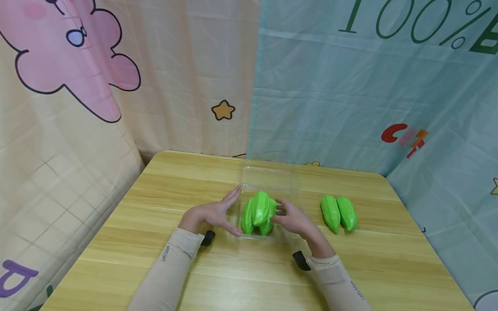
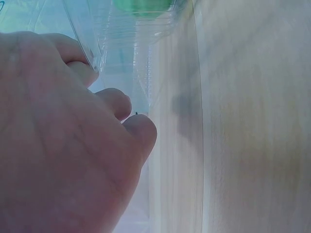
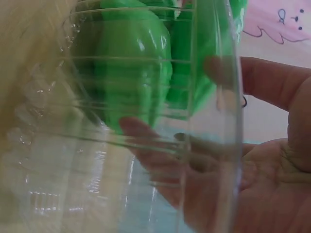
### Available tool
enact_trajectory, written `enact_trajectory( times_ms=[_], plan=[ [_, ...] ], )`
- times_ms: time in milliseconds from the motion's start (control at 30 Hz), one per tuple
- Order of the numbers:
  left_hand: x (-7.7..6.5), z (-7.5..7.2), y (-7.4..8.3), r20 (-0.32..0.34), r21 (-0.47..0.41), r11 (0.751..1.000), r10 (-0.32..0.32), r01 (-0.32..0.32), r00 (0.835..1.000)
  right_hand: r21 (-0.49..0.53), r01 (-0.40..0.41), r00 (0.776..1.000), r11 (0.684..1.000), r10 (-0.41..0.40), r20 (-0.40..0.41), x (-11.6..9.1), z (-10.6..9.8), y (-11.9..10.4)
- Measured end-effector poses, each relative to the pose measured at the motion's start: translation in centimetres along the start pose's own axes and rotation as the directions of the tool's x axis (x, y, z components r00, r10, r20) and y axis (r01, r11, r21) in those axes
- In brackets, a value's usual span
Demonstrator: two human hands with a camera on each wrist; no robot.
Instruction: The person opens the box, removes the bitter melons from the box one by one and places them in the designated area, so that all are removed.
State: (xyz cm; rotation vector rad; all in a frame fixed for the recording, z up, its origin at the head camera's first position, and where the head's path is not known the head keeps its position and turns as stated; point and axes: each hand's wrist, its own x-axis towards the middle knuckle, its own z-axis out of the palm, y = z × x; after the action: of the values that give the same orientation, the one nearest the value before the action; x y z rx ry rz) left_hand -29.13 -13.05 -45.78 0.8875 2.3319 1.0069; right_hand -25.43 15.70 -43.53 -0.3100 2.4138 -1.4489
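A clear plastic box [image 1: 254, 237] stands mid-table with several green star fruits [image 1: 260, 207] heaped in it. Its transparent lid [image 1: 268, 178] lies folded back toward the table's far edge. My left hand [image 1: 215, 214] is spread along the box's left side, thumb at the front corner; in the left wrist view its fingertips [image 2: 85, 73] meet the box rim. Over the right wall reaches my right hand [image 1: 292, 219], fingers loosely bent beside the heap. The right wrist view shows its fingers [image 3: 146, 141] through the plastic, close against a star fruit [image 3: 133, 63]; contact is hard to tell.
Two more star fruits [image 1: 338, 214] lie side by side on the wooden table [image 1: 249, 276], right of the box. Printed curtains [image 1: 194, 77] hang behind the table and along both sides. Each wrist carries a black camera mount [image 1: 208, 238].
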Motion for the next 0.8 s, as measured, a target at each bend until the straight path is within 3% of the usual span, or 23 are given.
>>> enact_trajectory(
  times_ms=[267, 533, 800],
  plan=[
    [0.0, -0.2, 0.2, 0.001, 0.003, 1.0, -0.004, 0.004, 1.0, -0.135, 0.002, 1.0, 0.991, -0.003, -0.012, 0.7, 0.4, 1.0],
    [0.1, -0.1, 0.2, 0.0, -0.003, 1.0, -0.003, 0.003, 1.0, -0.239, -0.069, 0.994, 0.969, 0.046, -0.101, 0.9, 0.5, 1.5],
    [0.0, -0.1, 0.0, 0.004, -0.002, 1.0, -0.02, 0.02, 1.0, -0.253, -0.084, 0.991, 0.964, 0.055, -0.121, 0.6, 0.3, 1.0]
  ],
)
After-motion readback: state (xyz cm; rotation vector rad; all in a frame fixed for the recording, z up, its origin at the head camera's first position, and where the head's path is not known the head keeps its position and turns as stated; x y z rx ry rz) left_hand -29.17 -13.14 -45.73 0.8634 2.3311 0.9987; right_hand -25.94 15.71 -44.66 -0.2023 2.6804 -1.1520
